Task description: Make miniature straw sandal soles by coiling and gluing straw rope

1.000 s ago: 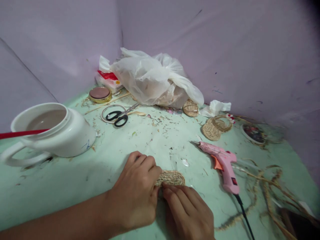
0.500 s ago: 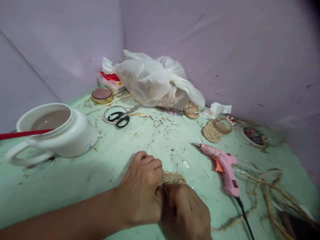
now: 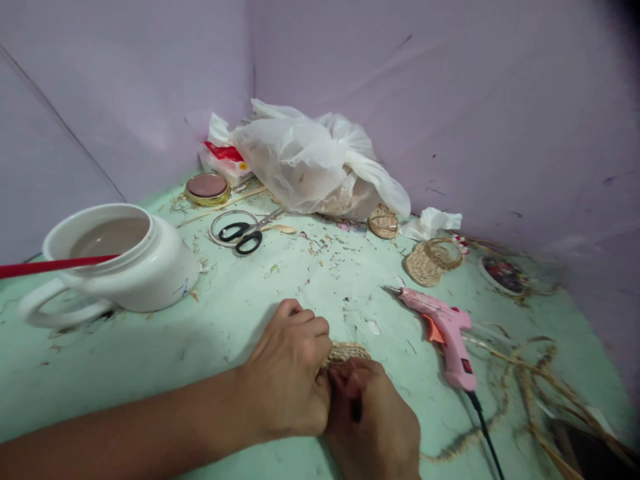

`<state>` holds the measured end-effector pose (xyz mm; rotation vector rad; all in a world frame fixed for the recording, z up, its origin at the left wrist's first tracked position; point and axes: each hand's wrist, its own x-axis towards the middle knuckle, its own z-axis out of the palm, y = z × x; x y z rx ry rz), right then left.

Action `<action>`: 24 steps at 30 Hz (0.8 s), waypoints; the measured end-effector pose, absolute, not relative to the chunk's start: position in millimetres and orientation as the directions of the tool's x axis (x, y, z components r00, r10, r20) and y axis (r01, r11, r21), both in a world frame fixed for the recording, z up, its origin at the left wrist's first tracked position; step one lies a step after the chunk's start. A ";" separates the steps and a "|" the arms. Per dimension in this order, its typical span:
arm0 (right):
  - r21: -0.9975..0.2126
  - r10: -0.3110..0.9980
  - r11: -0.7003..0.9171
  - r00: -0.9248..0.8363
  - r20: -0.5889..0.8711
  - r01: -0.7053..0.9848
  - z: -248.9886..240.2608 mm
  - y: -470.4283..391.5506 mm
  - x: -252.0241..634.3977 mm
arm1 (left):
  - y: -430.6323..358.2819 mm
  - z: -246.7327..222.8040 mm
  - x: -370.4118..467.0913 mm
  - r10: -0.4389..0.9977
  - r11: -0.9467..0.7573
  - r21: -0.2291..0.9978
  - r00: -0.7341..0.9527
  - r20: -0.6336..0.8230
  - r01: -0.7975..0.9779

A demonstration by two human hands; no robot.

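A small coiled piece of braided jute (image 3: 351, 351) lies on the green table, partly covered by both hands. My left hand (image 3: 295, 367) is curled closed over its left side and grips it. My right hand (image 3: 375, 413) is closed in a pinch at its near edge, right against the left hand. Whatever sits between the right fingertips is hidden. Jute cord (image 3: 465, 448) runs out from beneath the right hand toward the loose strands at the right.
A pink glue gun (image 3: 445, 327) with a black cable lies to the right, near loose jute strands (image 3: 535, 373). Left stands a white mug (image 3: 165, 273). Farther back are scissors (image 3: 247, 233), a plastic bag (image 3: 310, 160) and coiled jute pieces (image 3: 423, 263).
My right hand has shifted slightly up over the jute coil, covering more of its near edge. The left hand keeps its hold. The view has moved a little.
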<state>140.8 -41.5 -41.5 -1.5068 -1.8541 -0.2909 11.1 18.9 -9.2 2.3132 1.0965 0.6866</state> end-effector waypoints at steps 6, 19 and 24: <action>-0.156 0.727 0.240 -0.071 0.683 0.958 -32.4 -32.9 148.3 | 19.2 -8.6 10.6 0.793 -0.581 0.596 0.551 0.259 0.555; -0.494 0.864 0.299 -0.012 0.503 0.816 -27.6 -29.2 146.3 | 20.9 -10.4 11.4 0.789 -0.575 0.609 0.568 0.235 0.546; -0.500 0.882 0.285 -0.019 0.471 0.818 -28.3 -30.4 146.7 | 22.6 -11.0 11.2 0.776 -0.593 0.602 0.580 0.249 0.534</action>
